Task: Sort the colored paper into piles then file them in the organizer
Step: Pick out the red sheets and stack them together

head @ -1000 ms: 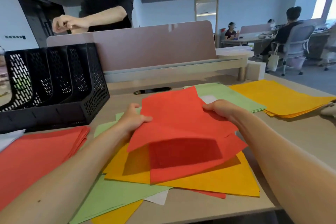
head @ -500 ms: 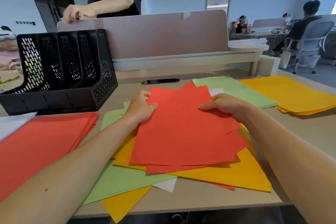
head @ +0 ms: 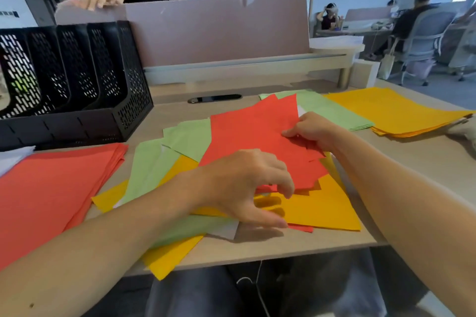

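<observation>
At the desk's [head: 425, 167] back-L corner a black organizer [head: 77, 80] is set upright. Just in front of it, along the L edge, a red pile [head: 51, 188] is laid flat. Near the front edge, centre, the L hand [head: 242, 185] is held over the mixed heap [head: 327, 208]. Its fingers are loosely curled, thumb spread wide, nothing gripped, w/ fingertips by the near edge of the red sheets [head: 257, 131]. Those are spread on top of the heap, over green & yellow ones. They are pinched at their R side by the R hand [head: 311, 131], thumb on top. Behind it, toward the back edge, a green pile [head: 332, 113] is laid. A yellow pile [head: 394, 110] is stacked just beside that, at the R edge.
</observation>
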`<state>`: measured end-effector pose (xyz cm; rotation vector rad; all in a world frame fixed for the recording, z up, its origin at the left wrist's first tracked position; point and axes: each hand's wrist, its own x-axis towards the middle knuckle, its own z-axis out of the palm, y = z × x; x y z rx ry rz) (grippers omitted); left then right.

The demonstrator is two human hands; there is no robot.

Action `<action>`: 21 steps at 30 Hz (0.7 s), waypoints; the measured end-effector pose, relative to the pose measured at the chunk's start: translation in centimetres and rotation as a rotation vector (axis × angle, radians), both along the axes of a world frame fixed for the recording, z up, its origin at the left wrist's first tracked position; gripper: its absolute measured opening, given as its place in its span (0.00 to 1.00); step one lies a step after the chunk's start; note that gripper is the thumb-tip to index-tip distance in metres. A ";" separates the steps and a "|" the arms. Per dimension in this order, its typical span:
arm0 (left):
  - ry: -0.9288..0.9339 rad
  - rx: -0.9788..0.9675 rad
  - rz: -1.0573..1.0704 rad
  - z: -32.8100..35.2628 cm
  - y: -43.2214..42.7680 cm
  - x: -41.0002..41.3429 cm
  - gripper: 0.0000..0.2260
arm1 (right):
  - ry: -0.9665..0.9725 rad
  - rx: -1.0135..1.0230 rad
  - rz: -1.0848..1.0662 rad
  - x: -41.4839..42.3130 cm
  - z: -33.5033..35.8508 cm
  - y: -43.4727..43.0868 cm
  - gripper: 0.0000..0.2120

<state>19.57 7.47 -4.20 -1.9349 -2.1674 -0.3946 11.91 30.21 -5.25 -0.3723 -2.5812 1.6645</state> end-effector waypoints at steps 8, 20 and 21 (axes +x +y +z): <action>-0.056 -0.058 0.017 -0.1 -0.1 0.5 0.08 | 0.079 0.068 -0.033 0.3 -0.8 1.3 0.06; 0.236 -0.149 -0.033 -0.3 -0.3 1.0 0.05 | 0.102 0.087 -0.045 -0.1 -1.5 1.3 0.04; 0.251 -0.166 -0.031 -0.3 -0.2 1.1 0.06 | 0.101 0.085 -0.046 -0.1 -1.5 1.3 0.04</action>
